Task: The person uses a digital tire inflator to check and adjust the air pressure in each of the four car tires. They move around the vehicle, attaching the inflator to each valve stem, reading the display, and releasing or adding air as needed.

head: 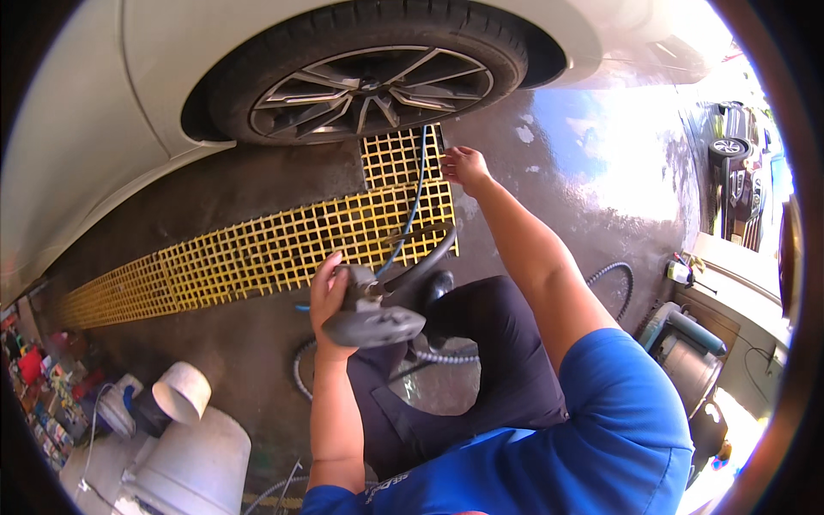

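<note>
My left hand (329, 302) is at the middle, its fingers around a dark grey hand-held tool (373, 325), blurred, with a broad flat head; its exact kind is unclear. A thick black hose (431, 257) curves up from the tool and loops over the yellow floor grating (257, 264). My right hand (467, 168) reaches out beside the grating's upper right part, fingers slightly bent, with nothing visible in it. Just above that hand stands a car wheel (370, 87) with a multi-spoke alloy rim, under the fender of a light-coloured car (71, 96).
A blue hose (420, 187) runs across the grating. Ribbed grey hoses (449, 358) lie on the wet floor by my legs. Large plastic tubs (193, 463) stand lower left. At right are a metal-drum machine (689, 360) and a ledge (724, 277); parked cars (740, 180) are beyond.
</note>
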